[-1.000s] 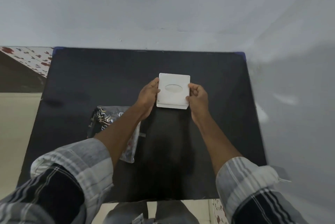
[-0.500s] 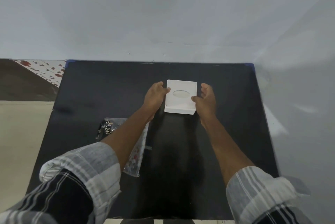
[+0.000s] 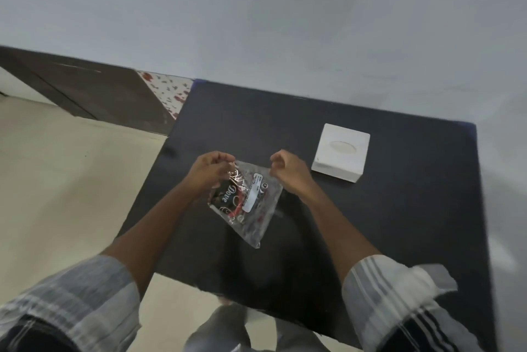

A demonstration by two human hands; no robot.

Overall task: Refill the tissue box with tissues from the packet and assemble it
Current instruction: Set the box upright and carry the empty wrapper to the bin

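Black tabletop (image 3: 399,223) bears one tissue box (image 3: 340,152); two hands (left (image 3: 209,170), right (image 3: 289,170)) pinch one packet (image 3: 248,200) with closed fingers.

Glossy clear plastic packet (image 3: 247,201), matt black table (image 3: 399,223)

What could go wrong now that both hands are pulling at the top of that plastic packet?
Both the left hand and the right hand pinch the packet at its top edge, off the table. If the plastic tears suddenly, the contents might spill or rip. Either grip is on thin film only, so the packet could slip. The tissue box sits apart to the right, closed, so it still needs opening before anything goes in.
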